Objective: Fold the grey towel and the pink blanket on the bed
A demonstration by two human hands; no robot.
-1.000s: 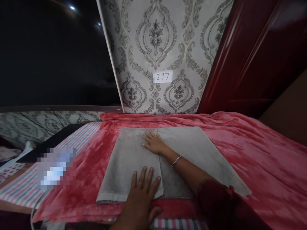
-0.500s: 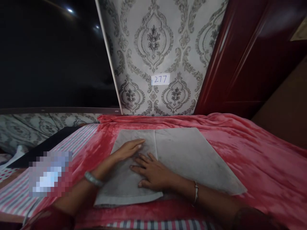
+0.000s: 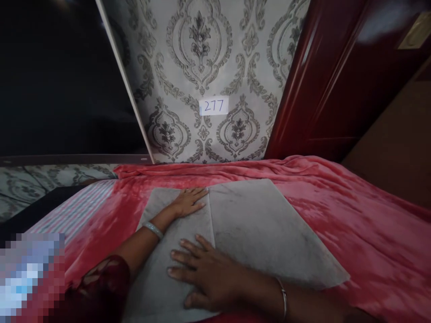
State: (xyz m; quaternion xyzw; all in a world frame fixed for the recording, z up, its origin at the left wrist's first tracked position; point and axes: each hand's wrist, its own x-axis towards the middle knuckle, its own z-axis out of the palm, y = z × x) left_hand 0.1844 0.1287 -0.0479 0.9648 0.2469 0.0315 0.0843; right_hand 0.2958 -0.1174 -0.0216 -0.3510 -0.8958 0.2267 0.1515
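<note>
Short of the red blanket's [image 3: 323, 193] far edge lies a folded gray cloth [image 3: 262, 229]. Fingers spread, the left hand [image 3: 188, 202] rests near the cloth's far edge; the right hand [image 3: 210, 276], likewise spread, nearer

Gray cloth [image 3: 259, 229] is laid on red blanket [image 3: 330, 197], folded over at left. Left hand [image 3: 188, 202] is placed flat on far end of flap [image 3: 156, 264]; right hand [image 3: 213, 276] is spread over its near part. "277" label [image 3: 213, 106] is stuck on far patterned wall [image 3: 200, 45]; dark screen [image 3: 60, 85] is seen at left.
</note>
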